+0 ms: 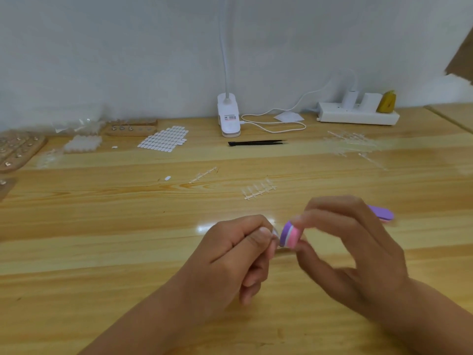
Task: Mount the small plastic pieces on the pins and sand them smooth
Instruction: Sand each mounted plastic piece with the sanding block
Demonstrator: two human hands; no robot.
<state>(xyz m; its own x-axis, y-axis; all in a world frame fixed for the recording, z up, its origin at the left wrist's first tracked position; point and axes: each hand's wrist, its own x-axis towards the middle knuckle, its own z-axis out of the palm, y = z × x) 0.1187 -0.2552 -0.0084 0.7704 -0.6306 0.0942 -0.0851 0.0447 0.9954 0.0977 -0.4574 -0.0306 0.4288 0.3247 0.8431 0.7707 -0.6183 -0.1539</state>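
Above the tabletop, our left hand pinches a small clear plastic piece in its grip. Our right hand grasps the sanding block, its long axis running away to the right, near end touching the piece.

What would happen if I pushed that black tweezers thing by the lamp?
The black tweezers lie flat and look thin, so they would probably slide rather than roll. They look light for their length and likely stiff. The pointed tips could poke.

Left hand pinches a small clear plastic piece against the sanding block gripped by right hand.
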